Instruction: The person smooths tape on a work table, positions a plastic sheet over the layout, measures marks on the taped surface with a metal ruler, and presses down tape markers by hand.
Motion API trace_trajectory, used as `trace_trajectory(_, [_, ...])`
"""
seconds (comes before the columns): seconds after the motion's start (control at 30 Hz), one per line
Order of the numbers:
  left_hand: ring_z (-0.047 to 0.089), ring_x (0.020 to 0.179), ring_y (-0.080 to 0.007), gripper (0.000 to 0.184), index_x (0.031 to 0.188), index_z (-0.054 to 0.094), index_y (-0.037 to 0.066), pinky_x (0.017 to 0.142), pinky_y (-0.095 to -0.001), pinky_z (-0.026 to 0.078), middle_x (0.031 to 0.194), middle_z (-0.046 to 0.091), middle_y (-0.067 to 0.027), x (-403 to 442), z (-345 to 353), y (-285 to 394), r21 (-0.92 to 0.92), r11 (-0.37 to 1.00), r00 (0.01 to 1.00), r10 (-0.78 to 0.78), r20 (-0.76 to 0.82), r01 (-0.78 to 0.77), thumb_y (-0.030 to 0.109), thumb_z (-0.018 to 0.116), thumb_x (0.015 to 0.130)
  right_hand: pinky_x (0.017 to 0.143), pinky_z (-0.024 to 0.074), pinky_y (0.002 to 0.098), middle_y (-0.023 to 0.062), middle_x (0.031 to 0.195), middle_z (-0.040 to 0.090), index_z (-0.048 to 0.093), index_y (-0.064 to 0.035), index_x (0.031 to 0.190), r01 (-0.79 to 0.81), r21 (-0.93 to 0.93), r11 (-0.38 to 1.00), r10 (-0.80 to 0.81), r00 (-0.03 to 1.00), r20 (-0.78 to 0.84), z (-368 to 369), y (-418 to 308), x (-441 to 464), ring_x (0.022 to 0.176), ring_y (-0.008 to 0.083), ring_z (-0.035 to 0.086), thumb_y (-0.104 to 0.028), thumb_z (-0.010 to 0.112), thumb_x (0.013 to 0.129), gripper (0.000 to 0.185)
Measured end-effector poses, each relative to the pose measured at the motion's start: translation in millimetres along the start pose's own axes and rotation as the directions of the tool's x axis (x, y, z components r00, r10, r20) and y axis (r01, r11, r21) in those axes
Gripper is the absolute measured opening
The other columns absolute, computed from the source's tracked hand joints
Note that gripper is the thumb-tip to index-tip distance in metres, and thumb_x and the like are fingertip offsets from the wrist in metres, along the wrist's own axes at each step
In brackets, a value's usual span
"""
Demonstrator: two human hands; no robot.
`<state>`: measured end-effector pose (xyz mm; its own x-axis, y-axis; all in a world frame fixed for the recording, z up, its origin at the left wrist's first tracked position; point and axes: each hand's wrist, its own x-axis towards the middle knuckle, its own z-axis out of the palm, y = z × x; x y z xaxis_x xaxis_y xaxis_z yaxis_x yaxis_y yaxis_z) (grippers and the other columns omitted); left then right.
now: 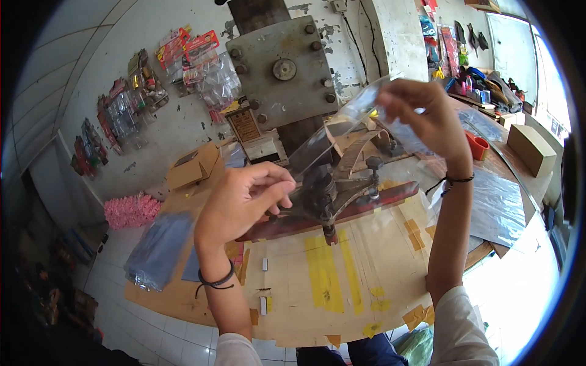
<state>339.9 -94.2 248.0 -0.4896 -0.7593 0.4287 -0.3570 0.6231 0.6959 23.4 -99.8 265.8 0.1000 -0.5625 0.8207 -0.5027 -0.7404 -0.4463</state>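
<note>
A clear plastic sheet (317, 146) is stretched at a slant in the air between my two hands. Its lower left end is pinched by my left hand (238, 198), thumb and fingers together. Higher up, my right hand (427, 113) has its fingertips closed on the upper right end. Behind and below the sheet is a dark metal clamp-like fixture (326, 195) with knobs, partly covered by my left hand. A dark red bar (390, 200) runs beneath that fixture across the work board (281, 268), which carries strips of yellow tape (323, 274).
A heavy grey press head (281, 73) stands over the table. Stacked plastic sheets (160, 250) lie at the left, more sheets (497, 204) at the right. An open cardboard box (192, 168), an orange-red tape dispenser (477, 146) and a brown box (531, 149) are around the work area.
</note>
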Motion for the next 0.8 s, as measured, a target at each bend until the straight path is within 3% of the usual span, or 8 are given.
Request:
trace_trajectory(0.07, [0.064,0.064,-0.0079,0.015,0.097,0.068,-0.005,0.059,-0.0235,0.053,0.077,0.07,-0.0055,-5,-13,4,0.013,0.997,0.996,-0.079,-0.032,0.079,0.01,0.065,0.096,0.059,0.0454,0.0211,0.0008,0.076,0.069,0.073,-0.0006,0.103,0.118,0.05,0.992,-0.111,0.986,-0.122,-12,15,2,0.069,0.0042,0.06,-0.026,0.064,0.099,0.027])
trace_trajectory(0.13, [0.063,0.065,-0.0084,0.016,0.098,0.068,-0.005,0.061,-0.0237,0.053,0.078,0.07,-0.0063,-10,-23,4,-0.024,0.998,0.996,-0.065,-0.066,0.064,0.011,0.065,0.096,0.057,0.0394,0.0193,-0.0004,0.075,0.066,0.073,-0.001,0.102,0.051,0.071,0.996,-0.039,0.987,-0.157,-29,25,1,0.069,0.0026,0.057,-0.029,0.063,0.099,0.03])
trace_trajectory(0.3, [0.063,0.068,-0.008,0.019,0.099,0.067,-0.005,0.064,-0.023,0.052,0.077,0.069,-0.006,-19,-36,4,-0.087,0.996,0.984,-0.005,-0.179,-0.01,0.014,0.064,0.098,0.057,0.0387,0.0208,-0.0005,0.074,0.063,0.069,-0.0007,0.1,0.002,0.112,0.994,0.021,0.978,-0.207,-35,37,4,0.062,0.0038,0.049,-0.03,0.061,0.1,0.031])
trace_trajectory(0.5, [0.061,0.067,-0.0063,0.02,0.098,0.067,-0.003,0.061,-0.0211,0.048,0.073,0.066,-0.0043,-18,-41,-1,-0.031,0.988,0.924,0.127,-0.361,-0.148,0.016,0.063,0.099,0.058,0.041,0.0217,-0.0004,0.075,0.063,0.069,-0.0014,0.098,-0.063,0.152,0.986,0.078,0.992,-0.095,-34,51,6,0.063,0.0039,0.05,-0.029,0.061,0.1,0.029])
trace_trajectory(0.8, [0.057,0.063,-0.0055,0.02,0.093,0.066,-0.003,0.058,-0.0215,0.046,0.069,0.062,-0.0021,-21,-41,4,-0.065,0.97,0.911,0.194,-0.364,-0.232,0.015,0.061,0.099,0.063,0.0461,0.0227,0.0004,0.078,0.065,0.07,-0.0012,0.098,-0.139,0.087,0.986,0.135,0.99,0.048,-35,61,4,0.068,0.0053,0.056,-0.031,0.06,0.099,0.032])
